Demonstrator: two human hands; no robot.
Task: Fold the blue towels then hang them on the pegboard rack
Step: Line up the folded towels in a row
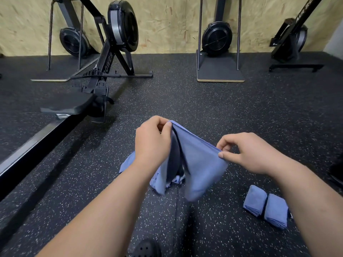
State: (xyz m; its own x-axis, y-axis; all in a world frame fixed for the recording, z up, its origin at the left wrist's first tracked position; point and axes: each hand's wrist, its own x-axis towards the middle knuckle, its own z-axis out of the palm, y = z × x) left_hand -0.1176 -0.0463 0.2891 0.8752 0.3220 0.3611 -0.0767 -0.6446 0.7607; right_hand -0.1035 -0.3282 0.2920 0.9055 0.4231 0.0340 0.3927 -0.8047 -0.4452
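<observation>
A blue towel (200,164) hangs in the air between both hands, above the speckled black floor. My left hand (152,140) pinches its upper left corner with thumb and fingers. My right hand (246,153) pinches the upper right edge, lower than the left. Under the hanging towel lies a loose heap of blue towels (130,163), mostly hidden by my left forearm and the held cloth. Two folded blue towels (265,208) lie side by side on the floor at the lower right, partly behind my right forearm. No pegboard rack is in view.
A rowing machine (104,71) with its long rail (33,145) runs along the left. Two ski-type machines on flat bases (220,75) stand against the plywood wall, another rower (291,43) at the far right. A black shoe (146,247) shows at the bottom edge.
</observation>
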